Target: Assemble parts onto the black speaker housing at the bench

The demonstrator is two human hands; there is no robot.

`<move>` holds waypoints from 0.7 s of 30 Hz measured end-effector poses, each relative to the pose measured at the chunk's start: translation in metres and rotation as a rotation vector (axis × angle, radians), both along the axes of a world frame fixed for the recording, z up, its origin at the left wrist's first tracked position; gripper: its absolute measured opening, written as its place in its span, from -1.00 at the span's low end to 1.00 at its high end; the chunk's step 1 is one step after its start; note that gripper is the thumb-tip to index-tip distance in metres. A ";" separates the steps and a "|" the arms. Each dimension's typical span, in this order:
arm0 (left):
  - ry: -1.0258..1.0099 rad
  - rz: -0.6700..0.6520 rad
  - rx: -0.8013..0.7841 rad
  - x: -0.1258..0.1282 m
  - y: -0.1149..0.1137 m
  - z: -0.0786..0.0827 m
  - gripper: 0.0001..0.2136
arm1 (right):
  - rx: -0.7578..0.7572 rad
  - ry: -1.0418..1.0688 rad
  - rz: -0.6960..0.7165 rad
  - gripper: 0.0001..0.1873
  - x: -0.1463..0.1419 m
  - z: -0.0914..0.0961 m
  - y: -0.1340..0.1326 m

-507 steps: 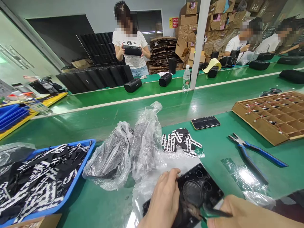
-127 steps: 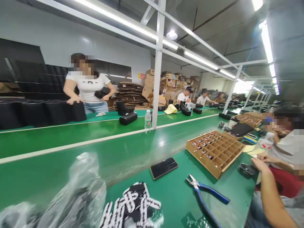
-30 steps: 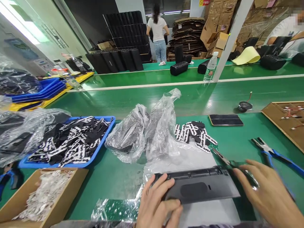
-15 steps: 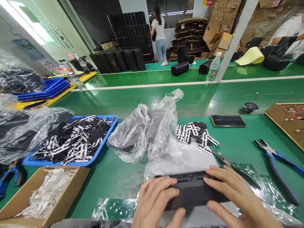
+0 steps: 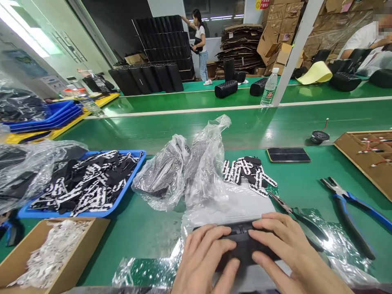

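A long black plastic speaker housing (image 5: 240, 245) lies on clear plastic film at the near edge of the green bench. My left hand (image 5: 203, 261) grips its left end, fingers over the top and thumb underneath. My right hand (image 5: 284, 253) covers its right end in the same way. Most of the housing is hidden under both hands. Small pliers (image 5: 295, 216) lie just right of my right hand. A pile of black-and-white foam strips (image 5: 246, 175) sits beyond the housing.
Crumpled plastic bags (image 5: 186, 167) sit ahead. A blue tray (image 5: 134, 173) of foam strips and a cardboard box (image 5: 76, 265) of scraps are at left. A phone (image 5: 288, 154), blue-handled pliers (image 5: 352, 208), a small speaker driver (image 5: 318, 136) and a cardboard divider tray (image 5: 361, 159) are at right. Other people work beyond.
My right hand moved left from beside the housing onto its right end. Both hands have closed in toward the middle of the housing, covering most of it.
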State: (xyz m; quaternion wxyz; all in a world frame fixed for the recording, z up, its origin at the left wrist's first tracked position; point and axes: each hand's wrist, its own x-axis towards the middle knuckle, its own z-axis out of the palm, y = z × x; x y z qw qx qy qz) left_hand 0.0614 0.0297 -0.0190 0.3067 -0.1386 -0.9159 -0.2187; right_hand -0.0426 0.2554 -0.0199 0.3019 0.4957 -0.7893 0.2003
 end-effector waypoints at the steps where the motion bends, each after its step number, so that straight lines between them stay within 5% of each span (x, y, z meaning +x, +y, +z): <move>1: 0.000 -0.013 0.003 0.000 -0.002 -0.001 -0.70 | 0.008 -0.015 0.019 -0.72 0.001 0.004 -0.003; 9: 0.022 -0.026 0.092 -0.005 -0.005 -0.011 -0.81 | 0.061 -0.012 0.081 -0.75 -0.005 0.010 -0.004; 15: 0.037 -0.058 0.142 -0.007 -0.009 -0.018 -0.88 | 0.145 -0.228 0.086 -0.81 -0.006 0.012 -0.010; 21: 0.151 -0.062 0.110 -0.011 -0.005 -0.019 -0.81 | 0.237 -0.298 0.067 -0.73 -0.001 0.035 -0.015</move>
